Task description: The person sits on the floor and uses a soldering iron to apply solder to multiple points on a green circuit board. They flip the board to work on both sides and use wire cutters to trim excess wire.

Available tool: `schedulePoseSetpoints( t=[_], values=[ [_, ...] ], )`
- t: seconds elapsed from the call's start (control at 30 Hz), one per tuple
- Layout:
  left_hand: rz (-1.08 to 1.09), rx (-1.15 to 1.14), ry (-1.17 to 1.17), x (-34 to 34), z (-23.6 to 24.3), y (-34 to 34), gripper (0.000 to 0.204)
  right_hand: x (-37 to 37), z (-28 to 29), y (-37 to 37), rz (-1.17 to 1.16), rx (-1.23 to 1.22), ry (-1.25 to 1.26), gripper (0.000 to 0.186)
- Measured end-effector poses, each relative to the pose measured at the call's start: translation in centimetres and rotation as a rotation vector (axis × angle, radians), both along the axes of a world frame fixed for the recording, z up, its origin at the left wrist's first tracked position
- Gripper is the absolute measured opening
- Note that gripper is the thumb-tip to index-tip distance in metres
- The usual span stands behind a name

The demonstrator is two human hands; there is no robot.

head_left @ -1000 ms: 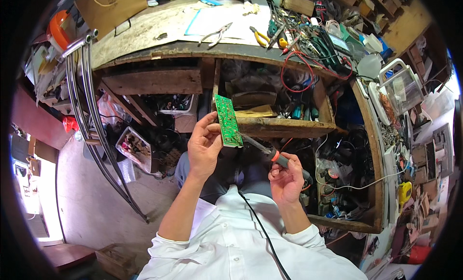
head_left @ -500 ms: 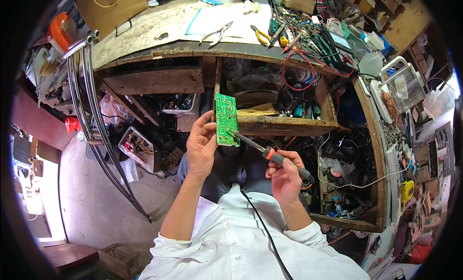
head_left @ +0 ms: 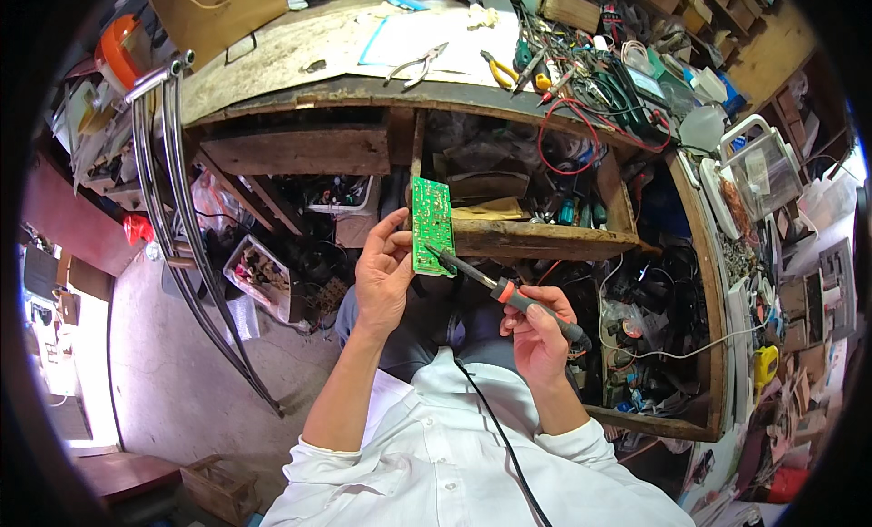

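Observation:
My left hand (head_left: 382,271) grips a green circuit board (head_left: 431,220) by its left edge and holds it up in front of the open drawer, long side upright. The board's face toward me carries many small solder points. In my right hand (head_left: 540,332) is a soldering iron (head_left: 520,299) with a dark grip and an orange-red collar. Its shaft slants up and left, and the tip is at the lower middle of the board; whether it touches is too fine to tell.
A wooden drawer (head_left: 545,239) stands pulled out behind the board. On the bench lie pliers (head_left: 417,67), yellow-handled cutters (head_left: 499,70) and a red cable (head_left: 541,155). Bent chrome tubes (head_left: 182,200) rise at left, beside a bin of scraps (head_left: 263,277). A cluttered compartment (head_left: 654,336) is at right.
The view has shifted slightly, so the bench items sit a little further right. Both hands keep their holds; the iron's tip stays at the lower part of the board.

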State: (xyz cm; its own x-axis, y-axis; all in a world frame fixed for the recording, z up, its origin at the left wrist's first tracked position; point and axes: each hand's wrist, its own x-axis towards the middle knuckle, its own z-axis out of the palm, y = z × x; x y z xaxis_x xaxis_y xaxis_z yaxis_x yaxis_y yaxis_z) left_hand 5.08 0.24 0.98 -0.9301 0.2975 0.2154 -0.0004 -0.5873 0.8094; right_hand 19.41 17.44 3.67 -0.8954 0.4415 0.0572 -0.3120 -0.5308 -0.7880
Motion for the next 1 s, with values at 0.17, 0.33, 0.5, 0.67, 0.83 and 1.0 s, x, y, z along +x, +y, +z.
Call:
schedulePoseSetpoints(
  t=[0.17,0.33,0.5,0.67,0.83,1.0],
  values=[
    [-0.003,-0.008,0.011,0.0,0.1,0.0,0.058,0.1,0.0,0.1,0.02,0.0,0.04,0.027],
    [-0.013,-0.034,0.024,0.1,0.6,0.0,0.058,0.2,0.1,0.2,0.019,0.022,0.039,0.027],
    [-0.022,-0.045,0.048,-0.1,0.6,-0.1,0.057,0.2,0.2,0.3,0.033,0.031,0.048,0.027],
    [-0.028,-0.047,0.051,-0.2,0.8,-0.1,0.056,0.3,0.2,0.2,0.027,0.094,0.052,0.027],
    [-0.046,-0.038,0.045,-0.3,0.9,-0.2,0.057,0.1,0.3,0.4,0.02,0.202,0.083,0.025],
    [-0.043,-0.056,0.046,-0.3,1.1,-0.2,0.057,0.0,0.7,0.4,0.018,0.239,0.107,0.024]
  ],
)
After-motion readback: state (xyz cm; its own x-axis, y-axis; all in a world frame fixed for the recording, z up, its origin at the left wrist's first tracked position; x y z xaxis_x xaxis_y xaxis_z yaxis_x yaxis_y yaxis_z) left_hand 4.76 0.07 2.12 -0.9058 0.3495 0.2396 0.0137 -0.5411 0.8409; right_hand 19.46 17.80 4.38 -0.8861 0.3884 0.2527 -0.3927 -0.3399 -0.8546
